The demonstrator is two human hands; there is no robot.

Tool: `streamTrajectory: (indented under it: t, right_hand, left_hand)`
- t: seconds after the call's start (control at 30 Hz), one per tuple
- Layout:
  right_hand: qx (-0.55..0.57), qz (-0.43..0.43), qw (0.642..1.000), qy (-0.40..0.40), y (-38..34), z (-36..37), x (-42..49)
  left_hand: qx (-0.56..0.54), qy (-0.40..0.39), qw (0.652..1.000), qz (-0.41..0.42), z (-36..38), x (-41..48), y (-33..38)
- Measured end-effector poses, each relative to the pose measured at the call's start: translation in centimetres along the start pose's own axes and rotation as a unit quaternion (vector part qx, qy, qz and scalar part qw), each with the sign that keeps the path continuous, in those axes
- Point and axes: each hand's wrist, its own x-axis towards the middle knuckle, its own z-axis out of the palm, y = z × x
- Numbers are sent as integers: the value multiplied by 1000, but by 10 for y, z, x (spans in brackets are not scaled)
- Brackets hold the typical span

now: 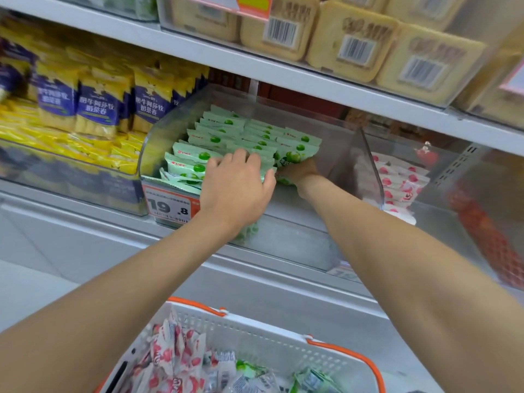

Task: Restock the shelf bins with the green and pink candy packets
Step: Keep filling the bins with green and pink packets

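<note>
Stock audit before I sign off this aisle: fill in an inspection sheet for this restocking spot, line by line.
Surface: white shelf carrying a clear bin.
Job's things: green packets stand in rows in the bin; pink packets lie beyond its clear right wall; more of both lie loose in the white basket below.
Clutter: price tag on the bin's front.
Grippers: left hand curls over the front green packets; right hand is in among them, fingers hidden.
Cables: nothing seen.
Surroundings: yellow and blue packs to the left; beige barcoded tubs on the shelf above.
</note>
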Motion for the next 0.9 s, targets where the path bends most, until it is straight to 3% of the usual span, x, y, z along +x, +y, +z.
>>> streamTrajectory:
  t: [0.1,0.2,0.33,0.4,0.47,0.57,0.7,0.8,0.9]
  right_hand:
    - [0,6,1000,-20,-8,-1,-14]
    - [22,13,1000,9,-7,-2,-14]
    - [-42,75,995,59,-11,-11,-24]
    - [-82,63,992,75,-22,-25,-47]
    - [-137,9,989,49,-32,-42,-81]
    - [-135,-131,982,25,-39,-65,-139]
    - [-156,-327,931,43,-30,-82,-206]
    - [-157,-389,907,20,2,-85,-246]
    - [-223,-341,909,-82,64,-80,-273]
  left_hand:
    - [1,2,1000,2,0,-1,0]
    - [-3,1,1000,1,0,0,-1]
    - [-16,4,1000,7,-1,-2,-1]
    - [-42,7,999,2,-3,-2,-1]
    - [-70,23,997,-10,-6,-2,0]
    - [-96,73,993,-15,-18,-9,10]
    - [-194,112,974,-32,-36,-45,35]
    - [-269,31,960,-73,-34,-84,51]
    - [-271,-137,945,-123,-6,-131,51]
